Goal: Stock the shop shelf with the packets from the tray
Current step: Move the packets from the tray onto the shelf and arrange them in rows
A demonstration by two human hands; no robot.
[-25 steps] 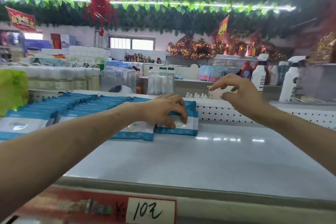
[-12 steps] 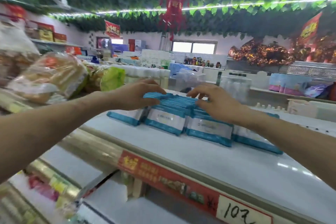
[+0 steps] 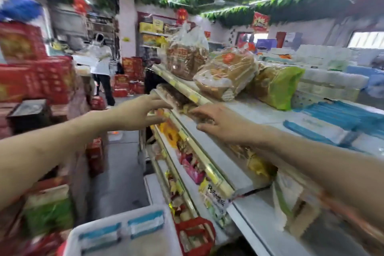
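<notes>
Down at the far left, stacked red boxes (image 3: 31, 81) wall in the aisle, and a person (image 3: 101, 58) stands further along it, back turned. Low in front sits the white tray (image 3: 124, 215), within easy reach below the shelving. Two blue-and-white packets (image 3: 146, 224) lie flat in it, not yet shelved; its near side is cut off by the frame, so I cannot say how many more it holds. Above it the left hand (image 3: 143, 112) hangs in the air off the end of the shelving, fingers straight and spread, with nothing in it. Just to its right the right hand (image 3: 220, 124) hovers palm down over the front lip of the top shelf (image 3: 259, 114), fingers splayed and also empty. Whether its fingertips touch the lip I cannot tell through the blur. Two empty hands with the tray just below suggest, to my eye, a reach for the next packets. Behind the right hand, bagged bread loaves (image 3: 226, 77) crowd the shelf's far end, which is likely why the stocked packets (image 3: 332, 122) sit in overlapping rows further right, on the open stretch. That row runs out of the frame. On the lower shelves the snack bags (image 3: 187, 162) are too smeared to read.
</notes>
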